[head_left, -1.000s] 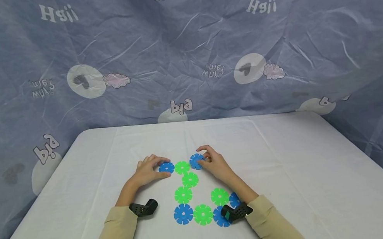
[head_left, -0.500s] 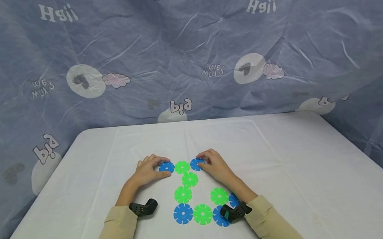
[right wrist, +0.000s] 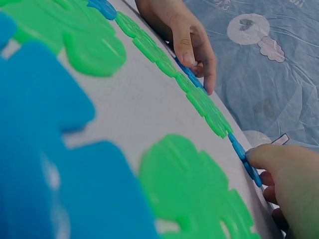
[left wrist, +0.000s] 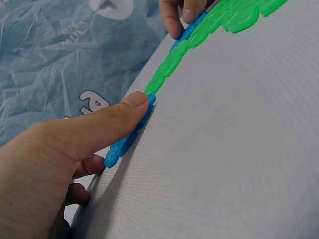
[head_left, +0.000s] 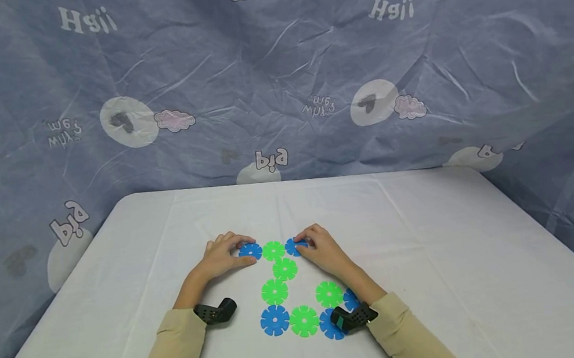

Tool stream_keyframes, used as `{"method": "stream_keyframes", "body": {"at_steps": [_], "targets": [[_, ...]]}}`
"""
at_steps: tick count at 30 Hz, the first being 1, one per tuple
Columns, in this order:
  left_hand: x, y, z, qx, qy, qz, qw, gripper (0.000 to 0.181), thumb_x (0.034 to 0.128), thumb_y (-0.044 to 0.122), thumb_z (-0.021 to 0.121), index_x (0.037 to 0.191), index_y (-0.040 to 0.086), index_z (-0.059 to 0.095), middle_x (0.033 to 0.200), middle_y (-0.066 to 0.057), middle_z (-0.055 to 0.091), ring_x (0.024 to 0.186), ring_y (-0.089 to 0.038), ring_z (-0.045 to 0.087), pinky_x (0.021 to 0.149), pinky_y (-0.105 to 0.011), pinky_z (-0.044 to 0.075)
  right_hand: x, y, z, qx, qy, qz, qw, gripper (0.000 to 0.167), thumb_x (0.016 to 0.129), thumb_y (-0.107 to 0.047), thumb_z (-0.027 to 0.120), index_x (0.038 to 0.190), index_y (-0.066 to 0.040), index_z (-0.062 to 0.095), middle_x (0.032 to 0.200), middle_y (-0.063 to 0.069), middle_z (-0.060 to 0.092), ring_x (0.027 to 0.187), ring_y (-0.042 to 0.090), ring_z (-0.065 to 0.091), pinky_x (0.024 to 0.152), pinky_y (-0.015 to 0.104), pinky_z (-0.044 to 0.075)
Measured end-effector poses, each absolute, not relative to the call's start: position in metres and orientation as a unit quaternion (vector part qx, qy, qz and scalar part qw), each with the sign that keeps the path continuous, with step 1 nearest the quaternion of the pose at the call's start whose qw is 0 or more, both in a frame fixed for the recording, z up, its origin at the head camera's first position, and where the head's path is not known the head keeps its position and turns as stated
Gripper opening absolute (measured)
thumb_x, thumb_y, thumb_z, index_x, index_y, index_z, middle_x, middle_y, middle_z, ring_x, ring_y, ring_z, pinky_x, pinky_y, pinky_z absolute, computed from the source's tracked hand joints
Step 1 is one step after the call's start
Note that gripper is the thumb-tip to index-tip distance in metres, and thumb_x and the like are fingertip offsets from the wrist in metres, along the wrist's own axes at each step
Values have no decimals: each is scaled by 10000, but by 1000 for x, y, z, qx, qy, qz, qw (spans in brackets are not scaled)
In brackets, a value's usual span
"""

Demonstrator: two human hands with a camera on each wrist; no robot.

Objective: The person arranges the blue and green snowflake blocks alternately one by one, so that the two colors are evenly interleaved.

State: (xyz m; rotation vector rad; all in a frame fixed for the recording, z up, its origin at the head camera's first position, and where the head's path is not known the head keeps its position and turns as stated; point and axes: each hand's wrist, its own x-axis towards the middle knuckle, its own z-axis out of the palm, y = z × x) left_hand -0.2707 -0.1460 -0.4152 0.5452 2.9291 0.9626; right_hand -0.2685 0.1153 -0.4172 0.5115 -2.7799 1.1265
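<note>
On the white table, my left hand [head_left: 219,258] holds a blue notched plastic disc [head_left: 251,251] by its edges, thumb on the near side and index finger on the far side. My right hand [head_left: 324,250] pinches another blue disc [head_left: 292,248] between thumb and fingers. Between these two lies a green disc [head_left: 273,250], with the blue ones at its left and right edges. In the left wrist view the left thumb presses along the rim of its blue disc [left wrist: 130,138]. The right wrist view shows the right thumb against its blue disc [right wrist: 243,156].
Below the top row, green discs [head_left: 285,269] run down towards a blue disc [head_left: 274,320] and a green one [head_left: 304,321]. Another green disc [head_left: 329,295] lies near the right forearm, which partly covers blue discs [head_left: 351,299]. A patterned blue cloth [head_left: 277,86] hangs behind the table.
My right fingers have come down and closed on their blue disc, which has dropped from a tilt to lie flatter beside the green one. The left hand has stayed almost still.
</note>
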Motion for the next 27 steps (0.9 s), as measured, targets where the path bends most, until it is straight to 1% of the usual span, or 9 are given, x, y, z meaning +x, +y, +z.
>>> {"method": "stream_keyframes", "body": {"at_steps": [4,7,10,13,16,21,27], "targets": [[-271,-146,-415,173,936,305,5,495,734,485,688,1163,256,597,936,34,512,856,-125,381,750,-346,223,-265,112,-418,166,-913,365,72,148,868,-215,594,993,-155,646,985,22,518,822,141,420,737,300,352],[-271,-146,-414,172,937,304,4,495,733,484,688,1162,254,598,939,34,515,859,-125,384,751,-343,225,-258,109,-418,181,-915,347,94,138,872,-220,574,980,-169,643,1025,19,540,887,155,462,794,335,364],[-271,-145,-414,169,938,301,4,495,732,485,689,1159,252,599,941,34,519,859,-124,389,747,-338,227,-251,105,-418,207,-919,317,110,141,863,-241,576,968,-179,647,990,-5,550,906,157,487,811,353,366],[-271,-145,-415,166,940,299,4,493,732,487,688,1157,255,600,945,35,521,863,-123,394,746,-335,229,-245,102,-419,224,-926,282,117,161,851,-294,586,960,-194,648,890,-44,525,829,114,467,761,310,357],[-271,-144,-415,163,940,298,8,492,734,491,684,1158,256,599,949,33,521,871,-125,396,749,-335,231,-241,101,-419,235,-937,230,116,239,830,-408,592,960,-213,640,842,-66,494,760,80,422,702,262,329],[-272,-144,-415,162,941,298,12,493,738,497,678,1162,258,596,953,29,521,871,-129,393,755,-338,235,-238,103,-418,251,-949,158,105,428,764,-574,588,998,-217,627,894,-57,504,782,85,430,688,245,314],[-272,-146,-417,164,941,295,9,489,742,502,672,1162,263,593,946,36,518,856,-121,385,754,-336,233,-237,102,-414,257,-948,169,80,492,732,-596,618,1005,-187,610,926,-37,506,829,111,446,729,285,342]]}}
